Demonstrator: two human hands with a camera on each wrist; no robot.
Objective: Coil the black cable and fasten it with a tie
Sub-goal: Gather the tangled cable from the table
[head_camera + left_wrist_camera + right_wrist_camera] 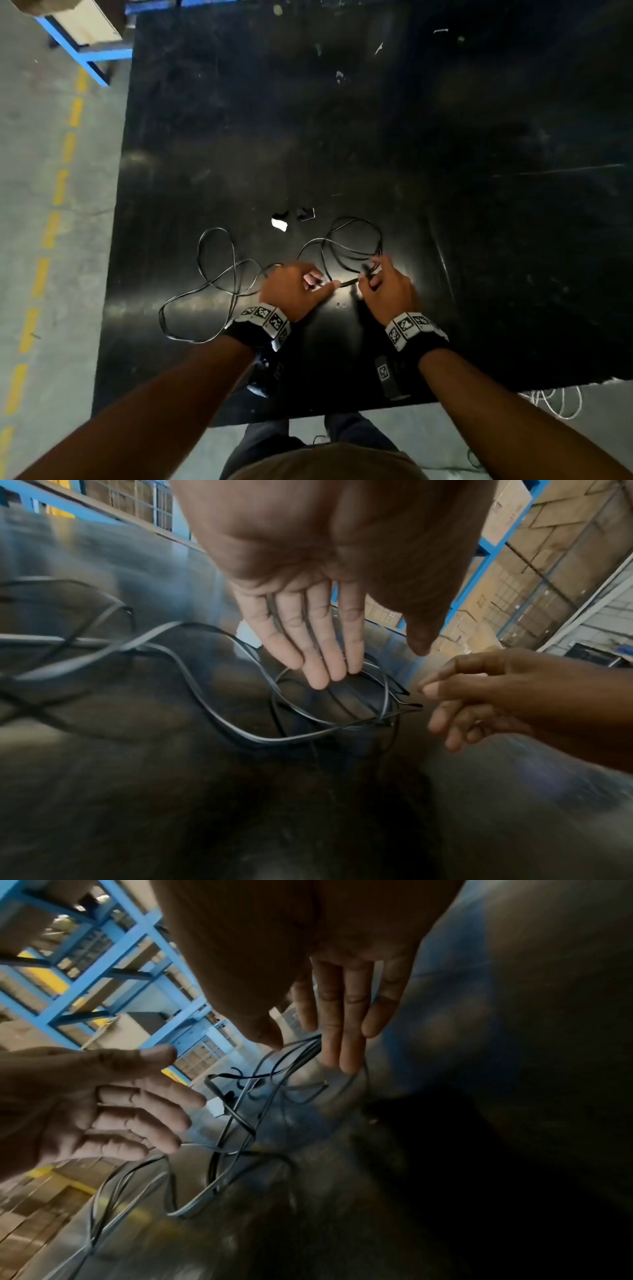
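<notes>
Black cable (219, 274): lies on the black tabletop (376, 137) in loose, uneven loops; one sprawl of loops runs out toward 9 o'clock from the hands, and a smaller bunch of rounder loops (356, 240) sits at 12 o'clock from the right hand.
Cable in wrist views: the left wrist view shows the rounder loops (329, 710) under the left fingertips; the right wrist view shows crossing strands (236, 1123) between the two hands.
Left hand (294, 287): palm down over the cable at the table's near middle, fingers (318, 642) straight and held together, thumb pointing toward 3 o'clock; it grips nothing, and the fingertips reach the rim of the small loops.
Right hand (383, 287): just beside the left, toward 3 o'clock; the head view shows thumb and forefinger closing on strands where the small loops gather; the right wrist view shows its fingers (342, 1020) mostly straight with strands passing between thumb and fingers.
Cable end: a straight black stretch (347, 283) runs between the two hands.
White scrap (279, 223): on the table at 12 o'clock from the left hand, apart from the cable.
Small dark pieces (305, 214): just beside the white scrap, too small to identify.
Floor: grey concrete with a dashed yellow line (51, 222) at 9 o'clock from the table.
</notes>
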